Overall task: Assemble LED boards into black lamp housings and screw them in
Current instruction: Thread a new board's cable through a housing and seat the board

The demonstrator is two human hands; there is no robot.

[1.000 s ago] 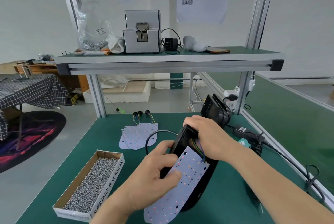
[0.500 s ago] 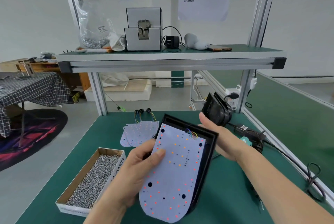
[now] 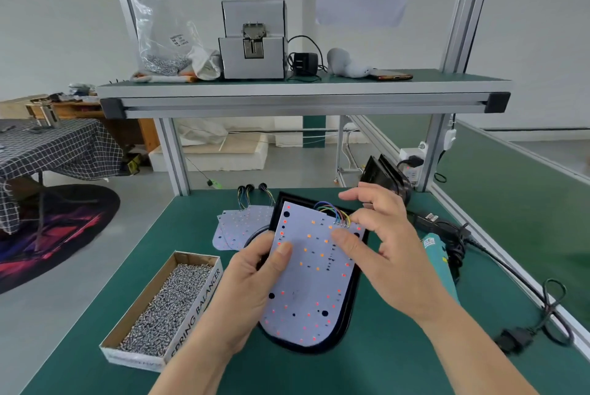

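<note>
A white LED board with red and orange dots lies face up over a black lamp housing at the middle of the green bench. Coloured wires loop from the board's top edge into the housing. My left hand grips the housing's left side, thumb on the board. My right hand hovers over the board's upper right with fingers spread, thumb touching the board. A cardboard box of screws stands to the left.
Spare LED boards with wires lie behind the housing. More black housings lean at the back right. A teal electric screwdriver and black cables lie at the right. An upper shelf carries a screw feeder.
The housing with the board has come down from a raised tilt to lie flatter on the bench. My right hand has left the housing's back edge and moved over the board's top.
</note>
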